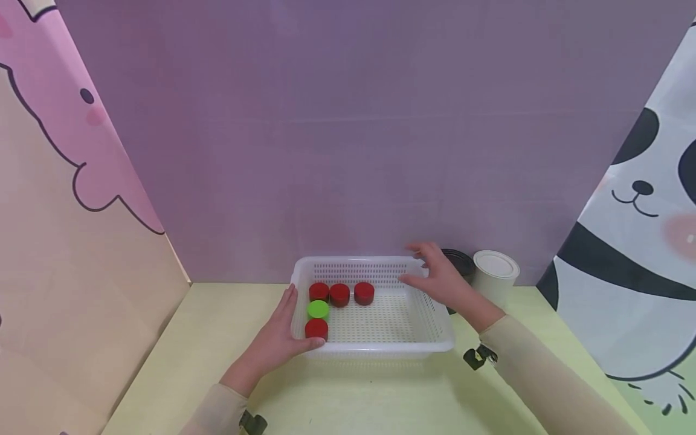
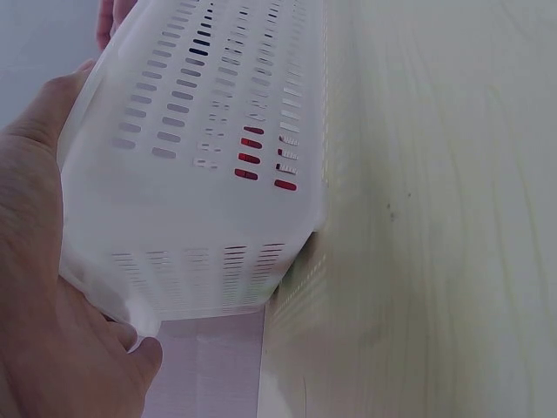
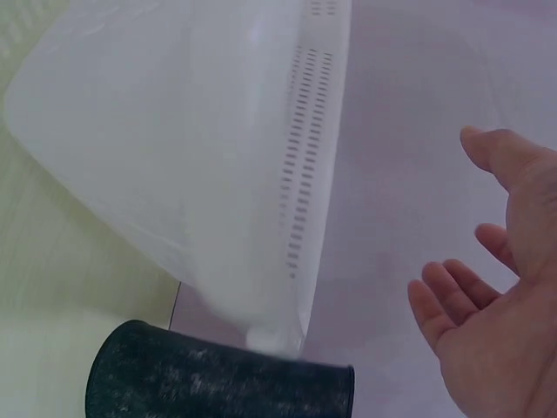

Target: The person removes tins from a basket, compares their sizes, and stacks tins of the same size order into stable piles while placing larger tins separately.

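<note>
A white perforated plastic basket stands on the table against the purple backdrop. My left hand grips its front left corner, thumb over the front rim and fingers along the left side; in the left wrist view the fingertips bend round the rim. Several red round caps and one green round cap sit in the basket's left half. Above the right rear rim hovers my right hand, thumb and fingers spread, holding nothing; the right wrist view has it apart from the basket wall.
Right of the basket stand a black can and a white can, close together by the backdrop. The right forearm partly covers both in the head view. Printed panels flank the pale wooden table.
</note>
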### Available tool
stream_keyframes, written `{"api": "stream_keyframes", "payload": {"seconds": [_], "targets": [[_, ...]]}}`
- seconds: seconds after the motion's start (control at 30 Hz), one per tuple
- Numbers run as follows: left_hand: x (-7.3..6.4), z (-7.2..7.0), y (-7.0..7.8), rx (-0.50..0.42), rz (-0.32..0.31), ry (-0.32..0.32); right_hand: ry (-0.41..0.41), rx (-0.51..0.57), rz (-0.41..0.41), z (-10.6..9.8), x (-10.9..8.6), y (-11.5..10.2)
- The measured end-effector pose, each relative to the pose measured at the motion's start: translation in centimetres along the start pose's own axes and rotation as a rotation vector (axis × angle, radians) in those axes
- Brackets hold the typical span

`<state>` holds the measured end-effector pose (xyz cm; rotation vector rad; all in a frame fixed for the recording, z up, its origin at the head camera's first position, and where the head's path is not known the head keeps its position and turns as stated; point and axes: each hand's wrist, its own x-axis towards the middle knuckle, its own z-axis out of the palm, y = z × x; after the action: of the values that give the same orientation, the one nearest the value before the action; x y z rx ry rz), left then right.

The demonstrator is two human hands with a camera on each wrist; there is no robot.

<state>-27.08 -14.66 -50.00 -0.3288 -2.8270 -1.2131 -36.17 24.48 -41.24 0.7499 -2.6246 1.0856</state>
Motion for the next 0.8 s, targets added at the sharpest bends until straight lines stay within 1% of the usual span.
{"api": "stream_keyframes", "payload": {"seconds": [0.1,0.2,0.3,0.43,0.67,0.8], "targets": [[0.0,0.0,0.0,0.0,0.003,0.002,-0.067,-0.001,0.023,0.7,0.9,-0.3],[-0.1,0.0,-0.1,0.001,0.001,0.003,-0.114,0.017,0.029,1.4,1.8,-0.4],[-0.2,0.0,-0.1,-0.005,0.001,0.0,-0.154,0.047,0.014,2.2,2.8,-0.4],[-0.3,0.1,0.0,-0.012,-0.002,-0.009,-0.209,0.053,-0.001,2.8,3.8,-0.7],[-0.2,0.0,0.2,-0.003,-0.01,-0.003,-0.3,0.015,0.018,3.9,5.3,-1.6],[-0.2,0.0,0.3,-0.008,-0.002,0.002,-0.353,0.005,0.041,4.8,5.9,-1.4]]}}
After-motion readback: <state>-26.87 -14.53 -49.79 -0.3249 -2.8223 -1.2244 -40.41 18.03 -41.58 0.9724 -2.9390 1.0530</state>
